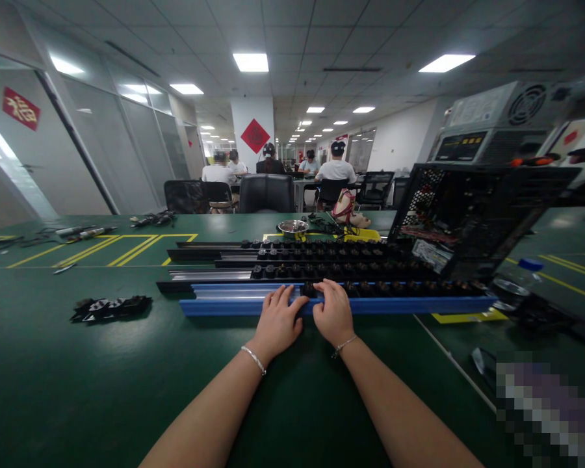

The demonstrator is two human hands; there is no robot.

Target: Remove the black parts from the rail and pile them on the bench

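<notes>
A long blue rail (224, 305) lies across the green table (78, 377), its right part filled with a row of small black parts (409, 288). My left hand (276, 323) rests on the blue rail with its fingers stretched flat. My right hand (334, 313) lies beside it, fingers curled over the leftmost black parts on the same rail; what the fingertips hold is hidden. Behind it lie three more dark rails (214, 260), also loaded with black parts. Both wrists wear thin bracelets.
An open black computer case (468, 214) stands at the right with a grey power supply (497, 120) above it. A small pile of black parts (110, 307) lies at the left. A metal bowl (293, 226) sits behind the rails. Several people sit at desks beyond the black chairs (266, 193).
</notes>
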